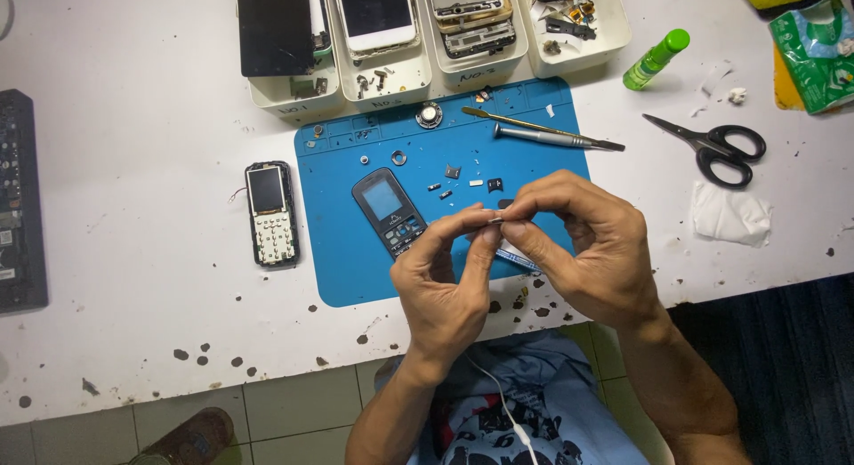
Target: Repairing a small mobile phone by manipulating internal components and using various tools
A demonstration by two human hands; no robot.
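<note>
Small metal part [495, 218] pinched between your left hand [445, 283] and right hand [583, 242] fingertips, raised over blue mat [338, 260] (drops land there). Phone front cover [390, 210] lies just beside, screen up.

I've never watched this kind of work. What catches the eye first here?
Both hands, left hand and right hand, pinch a tiny part between fingertips over the blue mat. A phone front cover lies on the mat, and an opened phone lies left of it on the white table.
</note>
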